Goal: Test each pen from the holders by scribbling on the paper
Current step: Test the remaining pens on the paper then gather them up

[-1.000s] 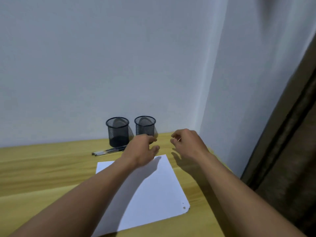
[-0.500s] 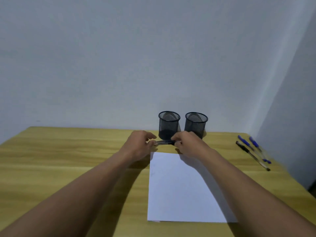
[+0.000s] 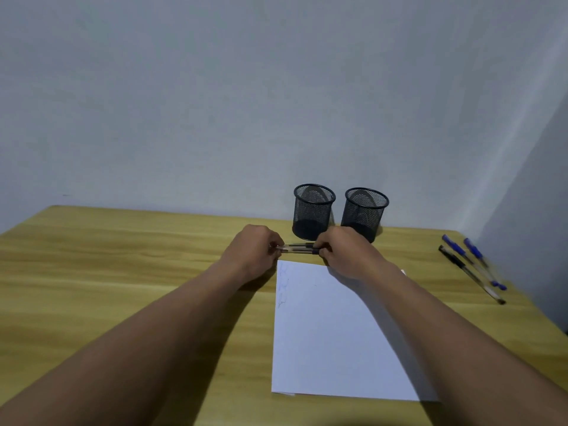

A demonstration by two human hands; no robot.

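Ends of pens (image 3: pixel 298 248) inside hands (image 3: pixel 255 252) (image 3: pixel 344 252)

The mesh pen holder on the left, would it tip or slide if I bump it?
The left holder looks empty and is thin mesh, so probably light: a bump would likely slide or tip it. Being round, it may roll once down.

Light wooden table (image 3: pixel 123 272); plain grey wall (image 3: pixel 215 103) behind, corner at right.

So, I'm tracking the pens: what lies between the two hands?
In the head view, a small bundle of pens spans the gap, pinched at its ends by the left hand and right hand.
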